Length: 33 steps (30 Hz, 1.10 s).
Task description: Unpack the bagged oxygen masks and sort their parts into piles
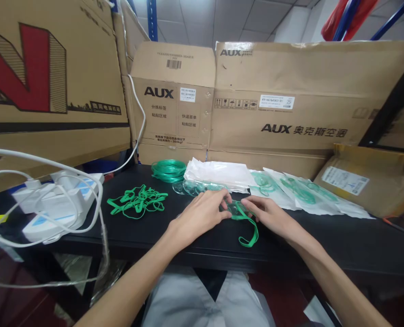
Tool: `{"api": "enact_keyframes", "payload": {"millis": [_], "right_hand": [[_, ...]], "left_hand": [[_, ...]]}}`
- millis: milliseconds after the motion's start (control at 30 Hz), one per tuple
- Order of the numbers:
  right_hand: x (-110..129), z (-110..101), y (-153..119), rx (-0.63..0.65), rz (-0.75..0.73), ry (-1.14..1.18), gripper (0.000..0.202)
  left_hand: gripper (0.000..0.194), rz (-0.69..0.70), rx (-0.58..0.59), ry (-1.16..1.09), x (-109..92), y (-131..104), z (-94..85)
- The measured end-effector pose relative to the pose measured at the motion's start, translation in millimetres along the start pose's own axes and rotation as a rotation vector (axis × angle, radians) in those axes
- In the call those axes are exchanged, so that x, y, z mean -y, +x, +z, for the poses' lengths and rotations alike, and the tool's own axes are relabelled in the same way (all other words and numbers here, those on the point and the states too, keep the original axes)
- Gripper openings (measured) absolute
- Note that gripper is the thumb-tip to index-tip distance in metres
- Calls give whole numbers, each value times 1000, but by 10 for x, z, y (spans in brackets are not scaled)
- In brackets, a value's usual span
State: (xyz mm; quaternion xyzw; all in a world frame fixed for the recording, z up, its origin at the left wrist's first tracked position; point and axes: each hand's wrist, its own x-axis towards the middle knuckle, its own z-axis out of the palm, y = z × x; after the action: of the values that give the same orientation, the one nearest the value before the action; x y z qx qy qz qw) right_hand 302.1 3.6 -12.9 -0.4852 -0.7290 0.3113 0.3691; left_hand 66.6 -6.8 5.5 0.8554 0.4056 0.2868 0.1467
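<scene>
Between my two hands, low over the black table, is a clear plastic piece (235,208), perhaps a breathing mask, with a green elastic strap (253,238) at it. The strap's loop hangs toward me and rests on the tabletop. My left hand (204,210) has its thumb and fingers curled on the left side of the clear piece. On the other side, my right hand (270,214) pinches at the strap's upper end. The fingers cover part of the piece. Behind my left hand lie more clear plastic pieces (193,187). A loose heap of green elastic straps (139,200) lies to the left.
A coil of green tubing (168,170) lies behind the straps, beside stacked white packets (219,175). White packets with green tubing (299,188) spread to the right. A white power strip (62,206) with cables is at left. Cardboard boxes (277,118) wall the back.
</scene>
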Motion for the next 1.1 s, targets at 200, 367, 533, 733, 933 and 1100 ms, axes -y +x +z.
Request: {"api": "enact_keyframes", "payload": {"millis": [200, 367, 533, 733, 933, 1100], "right_hand": [[137, 21, -45, -50, 124, 234, 41], [206, 96, 16, -73, 141, 454, 37], [201, 169, 25, 36, 160, 560, 40], [331, 167, -61, 29, 129, 493, 40], [371, 94, -89, 4, 47, 462, 43], [376, -7, -116, -123, -6, 339, 47]], "left_hand": [[26, -7, -50, -126, 61, 4, 72], [26, 35, -137, -161, 7, 12, 83], [13, 132, -156, -222, -95, 48, 70], [13, 163, -109, -358, -136, 27, 2], [28, 38, -82, -503, -110, 25, -18], [19, 72, -67, -458, -77, 37, -18]]}}
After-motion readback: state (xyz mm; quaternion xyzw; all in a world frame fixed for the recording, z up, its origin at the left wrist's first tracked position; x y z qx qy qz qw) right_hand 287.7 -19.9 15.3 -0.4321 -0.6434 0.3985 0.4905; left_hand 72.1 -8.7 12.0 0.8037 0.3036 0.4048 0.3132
